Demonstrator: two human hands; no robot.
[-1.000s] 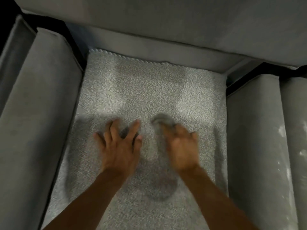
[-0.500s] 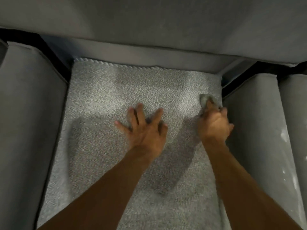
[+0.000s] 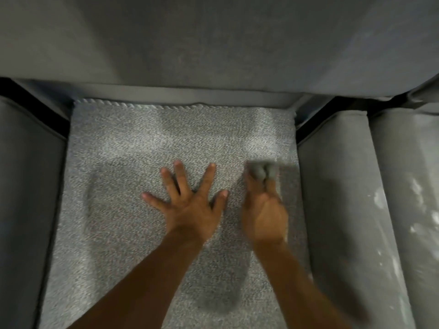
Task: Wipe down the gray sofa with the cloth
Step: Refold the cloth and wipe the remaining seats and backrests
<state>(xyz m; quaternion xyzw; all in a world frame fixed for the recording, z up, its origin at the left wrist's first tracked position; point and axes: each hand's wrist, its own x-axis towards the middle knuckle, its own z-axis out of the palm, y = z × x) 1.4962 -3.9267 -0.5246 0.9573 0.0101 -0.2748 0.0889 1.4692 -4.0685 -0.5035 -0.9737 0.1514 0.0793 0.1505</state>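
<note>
We are looking down on the gray sofa's seat cushion [image 3: 142, 143], a speckled, lighter gray panel with a twisted cord edge along its far side.

Our left hand [image 3: 190, 205] lies flat near the middle of the seat cushion, palm down and fingers spread wide and straight. It presses on the fabric and holds nothing.

Our right hand [image 3: 263, 210] is on the seat cushion's right half, just beside the left hand but apart from it. It holds the cloth [image 3: 262, 170], a small gray wad bunched over the fingertips and pressed against the seat cushion. The hand and cloth are blurred, so we cannot tell exactly how the fingers lie in the wad. The cloth sits near the seat cushion's right edge, about halfway between its far and near sides.

The backrest [image 3: 213, 43] rises along the seat cushion's far edge in smooth, darker gray. A padded left armrest [image 3: 26, 186] borders the seat cushion's left edge, and a right armrest [image 3: 337, 198] borders its right. Beyond the right armrest, further from the seat cushion, stands another gray panel [image 3: 408, 198] with pale smudges on its surface. Shadows of both arms fall across the seat cushion's near half.
</note>
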